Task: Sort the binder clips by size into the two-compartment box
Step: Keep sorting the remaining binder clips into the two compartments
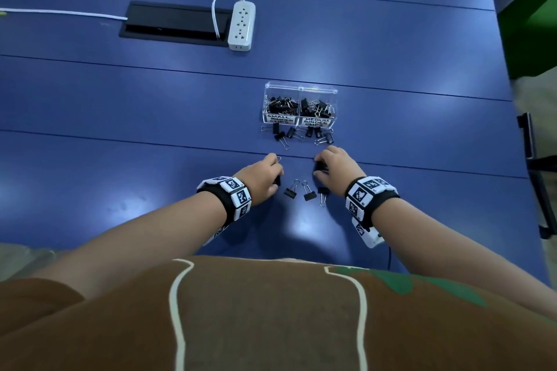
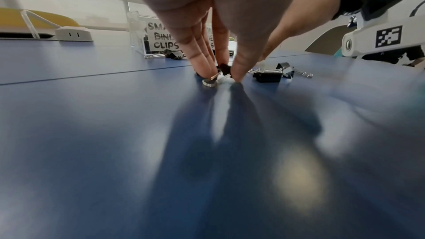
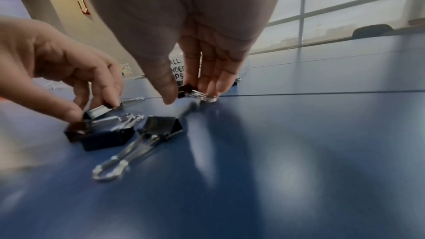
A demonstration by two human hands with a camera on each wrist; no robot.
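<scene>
Your left hand (image 1: 261,179) is down on the blue table (image 1: 120,159), thumb and fingers drawn together around a small black binder clip (image 2: 222,72) whose wire handle lies flat on the surface; in the left wrist view the fingertips (image 2: 207,64) press in on it from both sides. Your right hand (image 1: 336,170) does the same a little to the right — thumb and fingers pinch another black clip (image 3: 186,90) that still sits on the table, its silver handles sticking out under the fingertips (image 3: 218,86).

Between your two hands, slightly nearer your body, three loose clips (image 1: 307,193) lie side by side, none touching a hand in the head view.

The clear two-compartment box (image 1: 300,105) stands further out, straight ahead of both hands. Its left compartment is labelled SMALL BINDER CLIPS and its right one MEDIUM BINDER CLIPS — both already hold a heap of black clips. Just in front of the box a scatter of unsorted clips (image 1: 298,135) rests on the table.

Far to the upper left a white power strip (image 1: 241,25) lies beside a black cable hatch (image 1: 174,24)
</scene>
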